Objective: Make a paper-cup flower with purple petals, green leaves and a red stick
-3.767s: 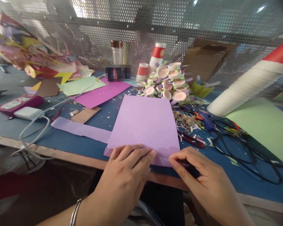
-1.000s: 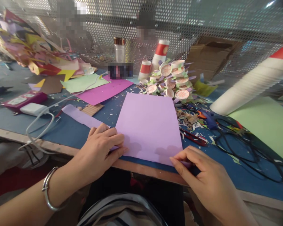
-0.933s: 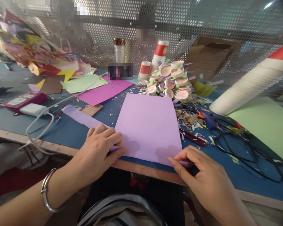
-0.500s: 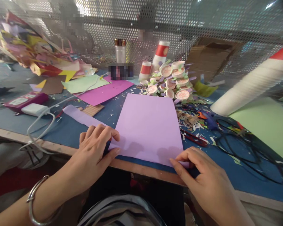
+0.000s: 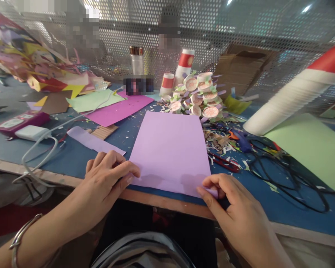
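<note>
A sheet of purple paper [image 5: 170, 145] lies on the blue table [image 5: 281, 186], its near edge close to the table's front edge and slightly curled up. My left hand [image 5: 111, 178] pinches the sheet's near left corner between thumb and index finger. At the near right corner, the thumb and fingers of my right hand [image 5: 226, 197] are closed on the lifted edge. A purple strip [image 5: 93, 140] rests on the table just beyond my left hand.
Beyond the sheet stand a cluster of small paper cups [image 5: 197, 96] and a bottle [image 5: 137, 63]. At right are a long cup stack [image 5: 293, 93], black cable [image 5: 290, 178], red scissors [image 5: 226, 162] and green paper [image 5: 309, 149]. A white cable [image 5: 30, 167] hangs over the left edge.
My left thumb and index finger have closed together on the paper's corner. The whole view has shifted slightly, so most things appear a little further left. My right hand keeps its pinch.
</note>
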`<control>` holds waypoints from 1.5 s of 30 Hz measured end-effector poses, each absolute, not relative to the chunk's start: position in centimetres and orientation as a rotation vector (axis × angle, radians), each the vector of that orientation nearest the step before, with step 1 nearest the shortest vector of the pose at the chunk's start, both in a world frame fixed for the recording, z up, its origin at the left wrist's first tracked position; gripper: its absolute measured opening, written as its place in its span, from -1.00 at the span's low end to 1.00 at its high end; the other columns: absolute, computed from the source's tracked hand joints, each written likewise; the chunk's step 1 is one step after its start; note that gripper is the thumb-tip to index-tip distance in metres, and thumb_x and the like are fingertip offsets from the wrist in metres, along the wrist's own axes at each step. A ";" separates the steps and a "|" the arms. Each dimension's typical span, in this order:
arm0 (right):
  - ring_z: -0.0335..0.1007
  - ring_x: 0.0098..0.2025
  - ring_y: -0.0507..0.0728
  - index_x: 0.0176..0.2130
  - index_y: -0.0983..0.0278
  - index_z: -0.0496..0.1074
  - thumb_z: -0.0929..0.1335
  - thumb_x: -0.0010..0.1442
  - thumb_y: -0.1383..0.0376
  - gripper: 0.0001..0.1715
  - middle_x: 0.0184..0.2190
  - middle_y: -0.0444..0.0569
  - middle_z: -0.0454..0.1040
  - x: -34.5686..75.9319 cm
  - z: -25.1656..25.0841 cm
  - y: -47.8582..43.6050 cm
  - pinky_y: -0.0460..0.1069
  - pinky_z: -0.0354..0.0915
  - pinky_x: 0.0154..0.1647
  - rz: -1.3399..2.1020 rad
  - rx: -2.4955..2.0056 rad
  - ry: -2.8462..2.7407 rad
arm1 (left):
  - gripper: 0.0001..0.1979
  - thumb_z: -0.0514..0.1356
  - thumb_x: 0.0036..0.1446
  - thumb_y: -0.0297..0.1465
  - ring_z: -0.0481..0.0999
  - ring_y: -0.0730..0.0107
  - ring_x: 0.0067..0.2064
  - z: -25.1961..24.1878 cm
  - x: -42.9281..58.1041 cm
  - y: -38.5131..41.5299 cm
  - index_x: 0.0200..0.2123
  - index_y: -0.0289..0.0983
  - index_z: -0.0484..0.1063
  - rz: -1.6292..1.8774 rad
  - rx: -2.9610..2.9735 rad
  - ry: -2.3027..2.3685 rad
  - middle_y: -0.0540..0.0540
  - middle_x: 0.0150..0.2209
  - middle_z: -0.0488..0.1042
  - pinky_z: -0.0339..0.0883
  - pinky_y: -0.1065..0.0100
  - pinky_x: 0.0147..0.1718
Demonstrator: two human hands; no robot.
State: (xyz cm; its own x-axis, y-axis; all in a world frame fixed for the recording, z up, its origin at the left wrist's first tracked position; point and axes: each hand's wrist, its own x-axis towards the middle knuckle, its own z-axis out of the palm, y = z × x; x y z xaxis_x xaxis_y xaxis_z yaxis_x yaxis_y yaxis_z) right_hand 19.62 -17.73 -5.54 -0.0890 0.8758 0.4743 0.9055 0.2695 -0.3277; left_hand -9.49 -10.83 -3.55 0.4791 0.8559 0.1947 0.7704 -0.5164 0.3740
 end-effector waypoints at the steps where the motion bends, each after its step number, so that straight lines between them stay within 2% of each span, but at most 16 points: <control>1: 0.37 -0.40 0.10 -0.25 0.21 0.36 0.31 0.37 0.19 -0.83 -0.42 -0.12 0.41 19.6 -5.6 -17.8 -0.03 0.27 -0.34 -0.073 -1.602 -1.956 | -0.71 -0.03 0.41 -0.35 0.25 0.20 -0.12 -3.6 -9.6 -10.8 -0.14 -0.10 0.51 0.527 2.503 1.397 -0.08 -0.16 0.36 0.10 0.14 -0.13; 6: 0.33 -0.44 0.09 -0.27 0.21 0.36 0.30 0.38 0.15 -0.79 -0.48 -0.14 0.36 19.7 -5.5 -17.7 -0.03 0.25 -0.39 -0.078 -1.623 -1.963 | -0.68 -0.01 0.38 -0.44 0.24 0.17 -0.14 -3.9 -9.7 -11.1 -0.07 -0.04 0.52 0.529 2.632 1.358 -0.11 -0.13 0.33 0.14 0.13 -0.18; 10: 0.34 -0.43 0.10 -0.27 0.21 0.36 0.30 0.38 0.16 -0.79 -0.46 -0.13 0.38 19.7 -5.5 -17.7 -0.02 0.25 -0.38 -0.070 -1.635 -1.977 | -0.43 -0.03 0.22 -0.68 0.25 0.16 -0.09 -4.0 -9.3 -11.3 0.01 0.05 0.51 0.611 2.808 1.135 -0.11 -0.04 0.33 0.19 0.13 -0.15; 12: 0.36 -0.40 0.11 -0.26 0.20 0.36 0.30 0.38 0.16 -0.81 -0.42 -0.11 0.42 19.7 -5.6 -17.7 -0.02 0.26 -0.36 -0.069 -1.633 -1.977 | -0.42 -0.03 0.19 -0.72 0.28 0.20 -0.08 -3.8 -9.0 -11.3 0.04 -0.02 0.48 0.563 2.885 0.959 -0.11 -0.02 0.36 0.25 0.17 -0.13; 16: 0.38 -0.35 0.12 -0.23 0.20 0.36 0.30 0.39 0.16 -0.83 -0.39 -0.11 0.44 19.6 -5.8 -17.9 -0.01 0.27 -0.32 -0.049 -1.635 -1.969 | -0.57 0.01 0.18 -0.66 0.35 0.25 -0.14 -3.3 -8.1 -11.8 0.02 -0.28 0.47 0.349 3.028 0.796 -0.14 -0.10 0.45 0.34 0.26 -0.22; 19: 0.38 -0.33 0.14 -0.23 0.19 0.36 0.30 0.39 0.15 -0.82 -0.37 -0.10 0.44 19.5 -5.9 -17.9 0.00 0.27 -0.29 -0.039 -1.651 -1.964 | -0.48 0.05 0.14 -0.59 0.36 0.17 -0.17 -3.0 -7.2 -12.8 0.18 -0.34 0.37 0.216 3.221 0.848 -0.18 -0.13 0.46 0.35 0.21 -0.26; 21: 0.38 -0.32 0.14 -0.23 0.19 0.36 0.30 0.39 0.14 -0.81 -0.37 -0.09 0.44 19.6 -6.0 -17.9 0.01 0.26 -0.28 -0.036 -1.661 -1.959 | -0.36 0.07 0.15 -0.53 0.36 0.14 -0.21 -3.0 -6.6 -13.5 0.32 -0.26 0.22 0.161 3.290 0.919 -0.16 -0.18 0.45 0.34 0.19 -0.30; 24: 0.39 -0.31 0.15 -0.22 0.19 0.36 0.30 0.39 0.14 -0.82 -0.36 -0.09 0.45 19.6 -6.0 -18.0 0.02 0.27 -0.27 -0.034 -1.659 -1.953 | -0.31 0.10 0.16 -0.47 0.34 0.14 -0.27 -2.7 -6.0 -14.2 0.38 -0.16 0.13 0.088 3.309 0.989 -0.14 -0.26 0.40 0.26 0.23 -0.41; 26: 0.39 -0.30 0.15 -0.21 0.19 0.36 0.30 0.39 0.14 -0.82 -0.35 -0.08 0.46 19.6 -5.9 -18.1 0.02 0.28 -0.28 -0.042 -1.646 -1.959 | -0.31 0.11 0.16 -0.47 0.34 0.14 -0.26 -2.6 -5.8 -14.4 0.37 -0.09 0.14 0.085 3.274 1.010 -0.12 -0.27 0.37 0.26 0.22 -0.39; 29: 0.40 -0.31 0.15 -0.20 0.19 0.36 0.30 0.39 0.15 -0.83 -0.35 -0.08 0.46 19.5 -5.9 -18.0 0.02 0.28 -0.28 -0.064 -1.629 -1.968 | -0.31 0.14 0.14 -0.49 0.34 0.16 -0.21 -2.8 -5.9 -14.6 0.33 -0.02 0.17 0.165 3.141 1.046 -0.11 -0.19 0.37 0.31 0.16 -0.25; 34: 0.37 -0.31 0.16 -0.20 0.20 0.36 0.31 0.39 0.18 -0.85 -0.35 -0.08 0.44 19.6 -6.0 -18.0 0.03 0.27 -0.28 -0.055 -1.615 -1.970 | -0.31 0.15 0.13 -0.52 0.32 0.15 -0.17 -4.5 -6.0 -15.1 0.32 -0.04 0.18 0.336 3.023 1.082 -0.15 -0.10 0.36 0.29 0.11 -0.15; 39: 0.33 -0.16 0.20 -0.14 0.25 0.39 0.32 0.38 0.29 -0.92 -0.22 0.03 0.42 19.2 -5.9 -18.3 0.09 0.26 -0.11 -0.184 -1.540 -2.017 | -0.35 0.14 0.18 -0.54 0.32 0.13 -0.11 -5.6 -5.5 -15.6 0.31 -0.02 0.20 0.413 2.980 1.176 -0.16 -0.06 0.33 0.23 0.04 -0.10; 42: 0.30 -0.13 0.21 -0.07 0.23 0.47 0.29 0.36 0.45 -0.77 -0.17 0.06 0.41 18.9 -5.8 -18.3 0.11 0.23 -0.08 -0.320 -1.427 -2.096 | -0.33 0.13 0.19 -0.53 0.29 0.14 -0.11 -5.4 -5.3 -15.7 0.33 0.02 0.16 0.377 2.965 1.229 -0.15 -0.05 0.31 0.21 0.03 -0.10; 45: 0.31 -0.11 0.20 -0.07 0.15 0.55 0.27 0.36 0.52 -0.63 -0.17 0.04 0.46 18.7 -5.8 -18.3 0.10 0.22 -0.08 -0.381 -1.337 -2.162 | -0.28 0.12 0.21 -0.49 0.25 0.17 -0.19 -5.0 -5.2 -15.5 0.39 0.02 0.04 0.307 3.035 1.161 -0.11 -0.16 0.30 0.21 0.08 -0.19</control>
State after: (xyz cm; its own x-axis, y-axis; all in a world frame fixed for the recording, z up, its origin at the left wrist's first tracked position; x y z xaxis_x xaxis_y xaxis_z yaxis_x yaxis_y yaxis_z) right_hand 18.69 -18.27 -5.82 -0.3430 0.7253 0.5969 0.8855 0.4616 -0.0521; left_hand -5.25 -15.53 -4.95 0.7301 0.6479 0.2174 0.6708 -0.7402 -0.0466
